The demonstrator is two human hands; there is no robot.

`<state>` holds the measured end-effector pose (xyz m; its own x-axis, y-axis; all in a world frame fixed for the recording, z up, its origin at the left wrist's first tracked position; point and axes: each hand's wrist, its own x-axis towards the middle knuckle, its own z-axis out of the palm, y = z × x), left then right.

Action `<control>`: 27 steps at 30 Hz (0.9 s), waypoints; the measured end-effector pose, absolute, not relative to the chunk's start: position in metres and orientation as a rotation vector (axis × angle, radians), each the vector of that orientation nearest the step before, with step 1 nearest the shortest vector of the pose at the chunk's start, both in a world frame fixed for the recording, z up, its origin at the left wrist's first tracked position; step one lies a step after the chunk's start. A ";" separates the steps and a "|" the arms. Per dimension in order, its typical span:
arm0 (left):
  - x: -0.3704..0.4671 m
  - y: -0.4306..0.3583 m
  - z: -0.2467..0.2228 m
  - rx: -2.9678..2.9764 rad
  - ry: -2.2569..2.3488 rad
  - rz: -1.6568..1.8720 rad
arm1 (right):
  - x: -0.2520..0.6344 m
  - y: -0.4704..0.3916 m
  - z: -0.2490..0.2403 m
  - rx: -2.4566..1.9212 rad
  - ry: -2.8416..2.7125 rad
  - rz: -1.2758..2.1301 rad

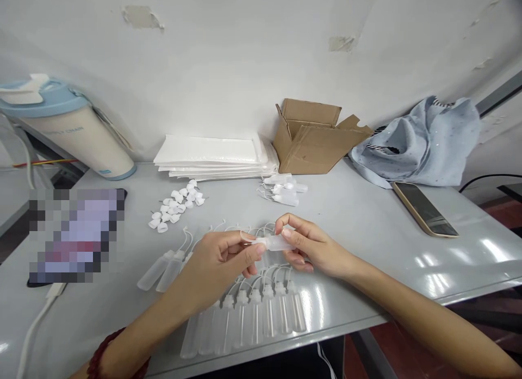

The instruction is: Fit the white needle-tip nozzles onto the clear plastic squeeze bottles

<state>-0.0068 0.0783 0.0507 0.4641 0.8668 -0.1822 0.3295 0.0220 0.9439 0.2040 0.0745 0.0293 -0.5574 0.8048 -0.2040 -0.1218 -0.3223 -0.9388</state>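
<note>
A small translucent plastic squeeze bottle (278,243) is held sideways between my two hands above the table. My right hand (308,243) pinches its body, with the thumb on top. My left hand (228,254) has its thumb and fingers closed at the bottle's white neck and cap end, where a thin strap curves. Below my hands, a row of similar bottles (255,319) lies side by side near the table's front edge. More bottles (153,271) lie left of my left wrist, partly hidden by it. Others beneath my hands are mostly covered.
White caps (175,205) lie in a loose pile. Behind them is a stack of white padded envelopes (212,150). Several bottles (285,194) lie before an open cardboard box (322,145). A tumbler (77,129), two phones (77,237) (424,207) and a blue cloth bag (424,140) stand around.
</note>
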 end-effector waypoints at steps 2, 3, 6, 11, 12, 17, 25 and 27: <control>-0.007 0.078 0.047 1.710 1.058 0.650 | 0.204 0.075 0.029 -0.927 -1.264 1.944; -0.008 0.078 0.046 1.795 1.038 0.693 | 0.204 0.075 0.029 -0.931 -1.246 1.951; -0.009 0.078 0.045 1.949 0.979 0.779 | 0.204 0.075 0.028 -0.940 -1.210 1.965; -0.009 0.077 0.048 1.827 1.105 0.700 | 0.204 0.075 0.028 -0.952 -1.210 1.939; -0.009 0.077 0.047 1.799 1.124 0.674 | 0.204 0.074 0.028 -0.949 -1.219 1.936; -0.008 0.075 0.043 1.807 1.087 0.701 | 0.204 0.075 0.026 -0.948 -1.242 1.938; -0.009 0.078 0.050 1.691 1.119 0.633 | 0.203 0.076 0.025 -0.984 -1.279 1.921; -0.009 0.078 0.050 1.686 1.107 0.585 | 0.203 0.076 0.026 -0.981 -1.291 1.918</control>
